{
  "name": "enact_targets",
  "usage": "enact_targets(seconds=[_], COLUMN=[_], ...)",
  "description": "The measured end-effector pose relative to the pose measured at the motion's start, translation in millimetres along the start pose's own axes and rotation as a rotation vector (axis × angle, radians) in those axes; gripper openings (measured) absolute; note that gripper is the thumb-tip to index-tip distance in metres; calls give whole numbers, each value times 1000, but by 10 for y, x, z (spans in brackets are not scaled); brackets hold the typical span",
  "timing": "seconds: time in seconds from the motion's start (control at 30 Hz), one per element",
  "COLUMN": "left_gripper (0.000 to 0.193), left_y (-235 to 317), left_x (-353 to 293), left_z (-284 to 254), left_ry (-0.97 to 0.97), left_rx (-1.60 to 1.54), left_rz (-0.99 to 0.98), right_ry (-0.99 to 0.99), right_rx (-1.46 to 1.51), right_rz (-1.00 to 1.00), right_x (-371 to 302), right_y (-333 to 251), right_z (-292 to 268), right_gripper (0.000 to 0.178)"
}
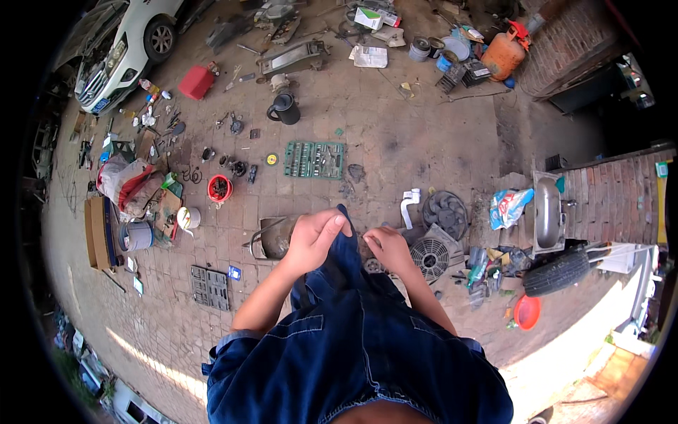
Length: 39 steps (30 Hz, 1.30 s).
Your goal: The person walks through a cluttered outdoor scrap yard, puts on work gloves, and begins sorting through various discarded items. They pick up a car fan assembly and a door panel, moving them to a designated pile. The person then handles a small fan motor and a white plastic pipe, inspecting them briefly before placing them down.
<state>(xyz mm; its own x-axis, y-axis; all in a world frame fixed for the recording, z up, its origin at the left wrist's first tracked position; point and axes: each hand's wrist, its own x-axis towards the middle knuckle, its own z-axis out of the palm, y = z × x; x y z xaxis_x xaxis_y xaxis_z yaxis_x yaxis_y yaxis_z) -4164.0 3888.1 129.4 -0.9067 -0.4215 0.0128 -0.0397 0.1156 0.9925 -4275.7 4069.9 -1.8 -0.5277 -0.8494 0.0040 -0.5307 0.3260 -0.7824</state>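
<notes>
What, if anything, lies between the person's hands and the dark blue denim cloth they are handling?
Nothing visible does. The left hand already pinches the raised fold of the dark blue denim cloth between its fingers, and the right hand rests against the cloth's other side.

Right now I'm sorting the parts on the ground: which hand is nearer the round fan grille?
The right hand; the fan grille lies just to its right. The left hand is farther left, pinching the denim cloth.
</notes>
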Motion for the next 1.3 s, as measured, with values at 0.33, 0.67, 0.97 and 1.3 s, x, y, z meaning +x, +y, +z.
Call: enact_targets(seconds=[0.33,0.67,0.97,1.3], left_gripper=[27,30,21,21], left_y=[901,2268,1991,2073], left_x=[3062,6054,8133,10530], left_z=[-212,-459,-320,-1258], left_ry=[-23,-354,482,734], left_rx=[532,558,1012,1446], left_rz=[1108,1831,1871,1797], right_ry=[-137,86,-41,-298], right_rx=[35,-122,-194,-5], right_rz=[65,183,174,-194], right_x=[2444,4549,6728,10494], right_y=[883,1571,2734,2524], right_z=[-1048,-2615,-3267,-3863], right_gripper=[14,11,12,14])
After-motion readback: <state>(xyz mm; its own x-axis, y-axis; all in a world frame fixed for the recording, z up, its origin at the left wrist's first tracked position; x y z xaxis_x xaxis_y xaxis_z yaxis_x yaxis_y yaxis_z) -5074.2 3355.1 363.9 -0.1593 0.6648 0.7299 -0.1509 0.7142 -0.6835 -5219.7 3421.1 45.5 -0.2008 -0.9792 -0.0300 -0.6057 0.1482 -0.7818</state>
